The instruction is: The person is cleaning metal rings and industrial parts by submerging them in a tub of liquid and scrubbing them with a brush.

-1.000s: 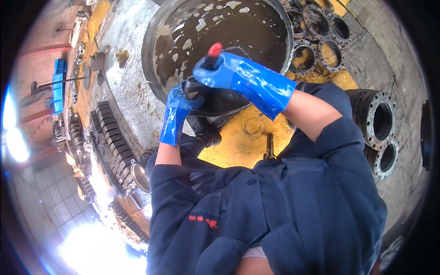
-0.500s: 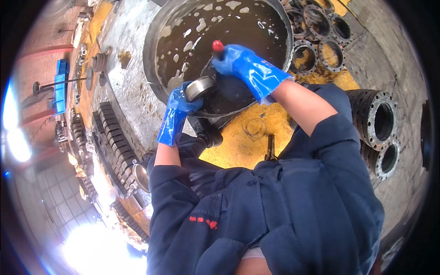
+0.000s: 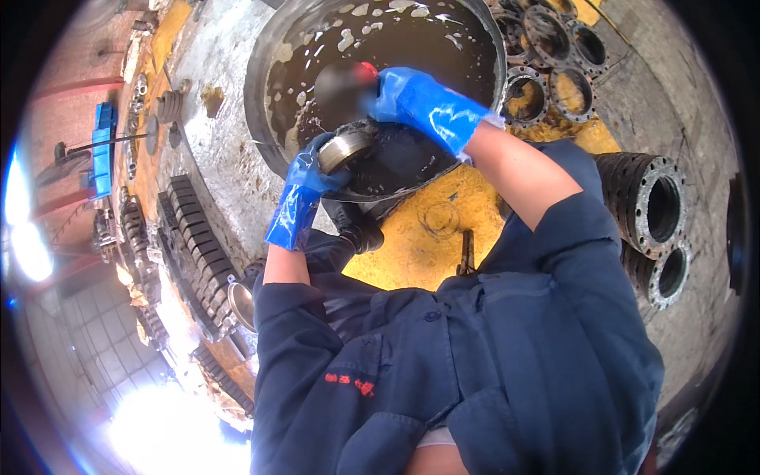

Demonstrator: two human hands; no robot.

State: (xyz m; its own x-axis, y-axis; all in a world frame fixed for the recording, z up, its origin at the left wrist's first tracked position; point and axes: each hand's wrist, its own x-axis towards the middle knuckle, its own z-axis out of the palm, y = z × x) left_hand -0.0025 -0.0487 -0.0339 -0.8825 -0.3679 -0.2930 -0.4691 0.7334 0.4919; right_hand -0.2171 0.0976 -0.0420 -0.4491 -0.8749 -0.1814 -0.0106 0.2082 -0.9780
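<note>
A round tub [image 3: 255,87] of murky brown liquid with pale foam stands in front of me. Over its near left edge, my left hand [image 3: 310,168], in a blue rubber glove, grips a silvery metal ring [image 3: 346,148] tilted on its side. My right hand [image 3: 396,96], also gloved in blue, is closed round a red-handled brush [image 3: 367,71], whose handle end points up and left. Its dark working end is down by the ring's upper edge, partly hidden by the glove and too unclear to make out fully.
Flanged metal rings [image 3: 571,93] lie at the far right, and more are stacked [image 3: 661,207] nearer on the right. A row of dark ribbed parts [image 3: 202,249] lies on the left beside a shiny cup-shaped part [image 3: 241,305]. Yellow flooring [image 3: 412,257] shows between my legs.
My right hand has shifted slightly, and the brush's red handle end has swung up and left. The left hand still holds the metal ring in nearly the same place.
</note>
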